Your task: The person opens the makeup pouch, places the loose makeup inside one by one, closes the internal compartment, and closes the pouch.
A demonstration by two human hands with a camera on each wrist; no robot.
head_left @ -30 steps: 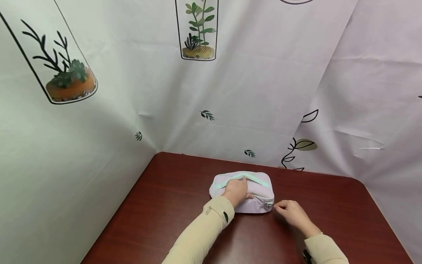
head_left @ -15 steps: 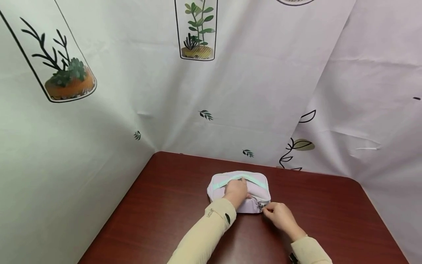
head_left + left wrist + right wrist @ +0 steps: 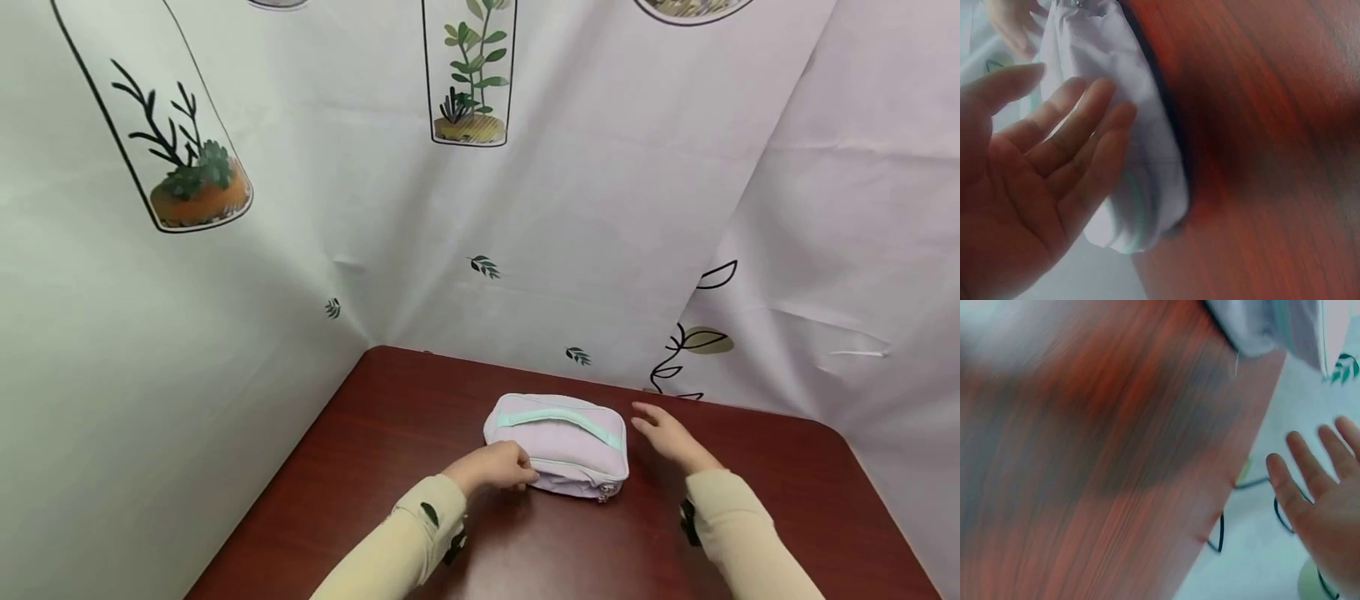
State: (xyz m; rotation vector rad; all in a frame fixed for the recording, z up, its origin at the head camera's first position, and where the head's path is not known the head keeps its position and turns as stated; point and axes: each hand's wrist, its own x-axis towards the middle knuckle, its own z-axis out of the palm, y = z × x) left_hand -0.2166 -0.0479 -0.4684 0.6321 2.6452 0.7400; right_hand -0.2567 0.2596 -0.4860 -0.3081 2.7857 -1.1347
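Note:
A pale lilac zip pouch (image 3: 570, 442) with a mint-green handle strap (image 3: 558, 416) lies on the dark red table. Its metal zipper pulls (image 3: 607, 492) hang at the near right corner. In the head view my left hand (image 3: 498, 465) is at the pouch's near left side; the left wrist view shows that hand (image 3: 1041, 162) with fingers loosely bent and nothing held, in front of the pouch (image 3: 1129, 106). My right hand (image 3: 667, 435) hovers just right of the pouch. In the right wrist view its fingers (image 3: 1310, 462) are spread and straight, apart from the pouch (image 3: 1260, 328).
The reddish-brown table (image 3: 360, 500) has a wood grain and rounded far corners. White cloth (image 3: 585, 208) printed with plants in jars hangs behind it and along its left side.
My right hand has let go of the zipper end and moved up to the pouch's right side. My left hand has come off the pouch's top, back to its near left side.

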